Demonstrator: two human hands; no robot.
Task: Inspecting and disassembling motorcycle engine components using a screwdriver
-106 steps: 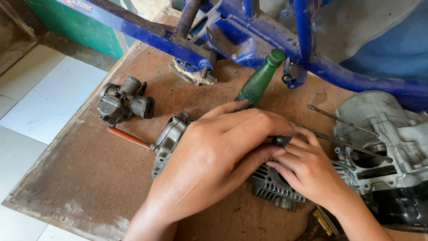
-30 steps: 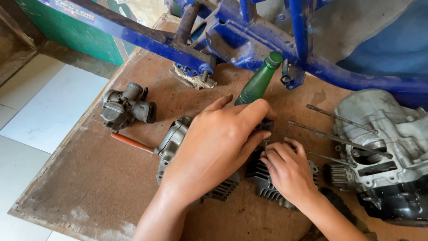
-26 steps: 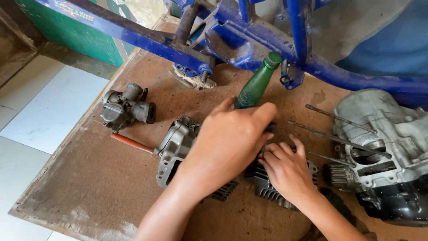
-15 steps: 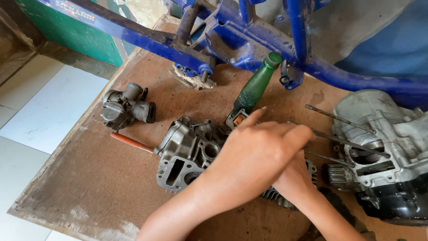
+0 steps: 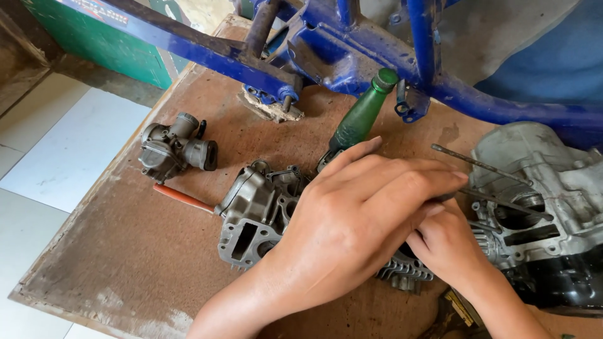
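Left hand [image 5: 361,213] spread flat, fingers extended rightward, covering grey finned cylinder head [image 5: 257,210] lying mid-desk [image 5: 113,251], long axis left-right. Right hand [image 5: 449,245] curled beneath, grip unclear. Green bottle [image 5: 361,116] tilted, cap toward blue frame [image 5: 352,50].

2 bare hands, 2 bare forearms. Left hand [image 5: 358,216] broad across the back, knuckles raised, 5 digits visible, nails short and plain. Right hand [image 5: 449,242] mostly hidden beneath, only the back and thumb side showing. No gloves, rings, watch or bands. No sleeves within view on either forearm. Slightly grimy around knuckles and nail edges. Fine creases over finger joints.
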